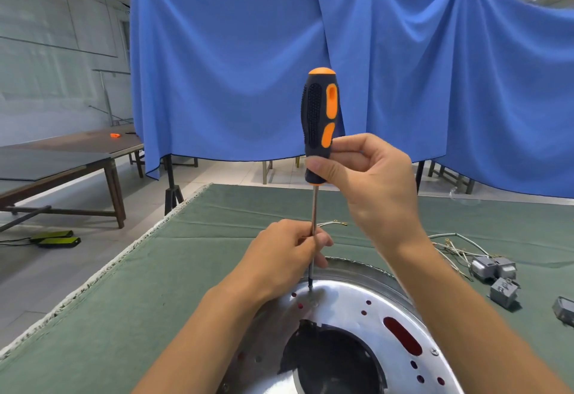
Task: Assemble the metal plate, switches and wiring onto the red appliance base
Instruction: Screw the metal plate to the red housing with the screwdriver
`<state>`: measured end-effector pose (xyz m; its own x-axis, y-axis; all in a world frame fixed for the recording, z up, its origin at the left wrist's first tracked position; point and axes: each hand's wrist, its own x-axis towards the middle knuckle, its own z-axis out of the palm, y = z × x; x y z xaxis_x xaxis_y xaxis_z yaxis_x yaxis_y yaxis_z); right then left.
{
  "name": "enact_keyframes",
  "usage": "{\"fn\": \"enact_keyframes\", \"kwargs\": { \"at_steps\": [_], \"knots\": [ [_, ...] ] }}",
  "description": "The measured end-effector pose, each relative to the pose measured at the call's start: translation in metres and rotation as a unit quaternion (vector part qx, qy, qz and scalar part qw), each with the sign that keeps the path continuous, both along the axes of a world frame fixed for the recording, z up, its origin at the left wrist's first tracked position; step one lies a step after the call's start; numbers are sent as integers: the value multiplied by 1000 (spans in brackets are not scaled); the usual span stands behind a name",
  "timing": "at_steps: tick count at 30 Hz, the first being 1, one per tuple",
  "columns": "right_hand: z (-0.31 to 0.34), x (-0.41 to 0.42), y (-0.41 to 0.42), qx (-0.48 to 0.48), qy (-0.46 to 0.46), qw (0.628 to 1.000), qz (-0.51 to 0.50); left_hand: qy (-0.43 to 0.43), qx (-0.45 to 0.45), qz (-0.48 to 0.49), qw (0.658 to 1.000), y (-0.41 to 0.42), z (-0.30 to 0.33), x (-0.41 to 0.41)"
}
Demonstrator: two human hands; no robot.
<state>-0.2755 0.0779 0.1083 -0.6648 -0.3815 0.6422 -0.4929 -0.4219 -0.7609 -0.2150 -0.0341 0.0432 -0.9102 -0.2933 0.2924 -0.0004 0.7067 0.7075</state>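
Fastening metal plate point(348, 306): right hand point(369, 176) gripping screwdriver point(321, 120) handle, left hand point(292, 247) pinching shaft above plate; next, turning squarely.

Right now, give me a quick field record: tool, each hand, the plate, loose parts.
tool: screwdriver, upright, tip down on the metal plate near its far rim
right hand: right hand grips the lower handle
left hand: left hand pinches the shaft, steadying it
plate: sits on the red base; red shows through its slot and holes
loose parts: grey switches and wires on the green cloth, right of the plate
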Motion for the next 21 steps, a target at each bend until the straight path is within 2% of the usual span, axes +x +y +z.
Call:
{"fn": "enact_keyframes", "kwargs": {
  "at_steps": [3,8,10,13,15,16,21],
  "knots": [
    [-3,0,-2,13,15,1000,-22,-10,-6,1,1000,1,1,0],
    [-3,-1,1,55,3,992,109,-29,3,6,1000,3,1,0],
    [0,-1,1,43,3,996,76,-31,-4,8,999,3,2,0],
    [-3,0,-5,49,27,997,-59,-28,-28,9,999,3,3,0],
    [-4,4,-8,51,33,992,-111,-27,-29,11,999,3,3,0],
    [-5,5,-7,48,32,993,-106,-26,-28,11,999,3,2,0],
    [-3,3,4,60,27,997,50,-28,-6,12,1000,4,1,1]
  ]
}}
